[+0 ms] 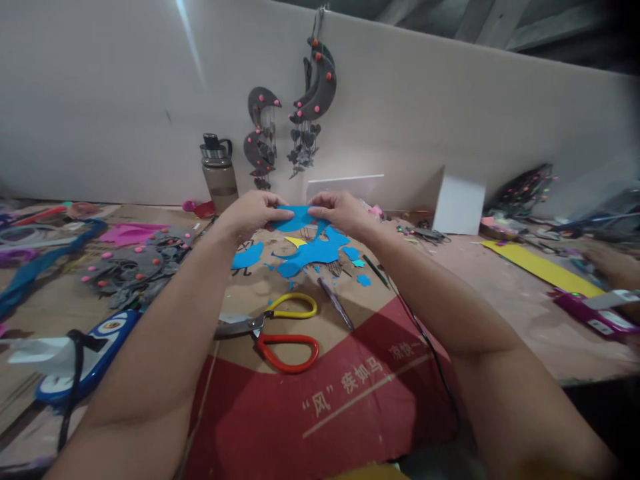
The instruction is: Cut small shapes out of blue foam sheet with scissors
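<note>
Blue piece (296, 219) between left hand (259, 212) and right hand (343, 211), gripped at both ends

Both arms reach forward, converging, with the left hand (254, 215) and right hand (341, 212) pinching, palms down.

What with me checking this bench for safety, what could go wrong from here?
The scissors point toward the left forearm and might nick it if it drops. The blue piece, pinched by left hand and right hand, may crease. The bottle beyond the left hand could get knocked over.
</note>
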The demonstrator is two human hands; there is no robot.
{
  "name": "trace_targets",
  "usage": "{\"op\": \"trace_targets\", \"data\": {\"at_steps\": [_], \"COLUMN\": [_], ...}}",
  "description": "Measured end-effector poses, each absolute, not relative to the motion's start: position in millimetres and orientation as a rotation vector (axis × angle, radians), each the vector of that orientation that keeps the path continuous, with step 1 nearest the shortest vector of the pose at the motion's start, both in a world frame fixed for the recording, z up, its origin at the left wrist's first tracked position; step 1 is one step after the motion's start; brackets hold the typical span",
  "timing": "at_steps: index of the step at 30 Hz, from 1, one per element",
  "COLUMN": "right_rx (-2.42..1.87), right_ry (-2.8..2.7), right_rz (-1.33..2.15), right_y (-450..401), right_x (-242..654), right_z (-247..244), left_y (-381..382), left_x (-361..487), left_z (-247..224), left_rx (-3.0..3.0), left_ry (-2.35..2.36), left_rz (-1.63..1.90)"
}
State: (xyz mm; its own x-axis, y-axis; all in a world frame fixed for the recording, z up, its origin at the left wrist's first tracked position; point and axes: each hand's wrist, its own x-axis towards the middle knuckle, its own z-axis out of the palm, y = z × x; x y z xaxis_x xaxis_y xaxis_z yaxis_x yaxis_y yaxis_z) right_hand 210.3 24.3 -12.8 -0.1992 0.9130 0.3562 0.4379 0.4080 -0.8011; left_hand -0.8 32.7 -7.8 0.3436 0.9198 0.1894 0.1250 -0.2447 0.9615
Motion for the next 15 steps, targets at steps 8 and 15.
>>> {"op": "trace_targets", "data": {"at_steps": [8,15], "right_rx": [-1.796,-2.046], "right_ry": [-2.057,-2.242], "right_rz": [0.18,0.112], "right_y": [25,25], "right_x": [267,292], "right_z": [-41,-80], "left_y": [36,38], "left_x": [-3,2], "left_z": [-5,-8], "left_rx": [1.514,1.458], "left_ry": [0.969,0.915], "left_rz": [1.116,1.06]}}
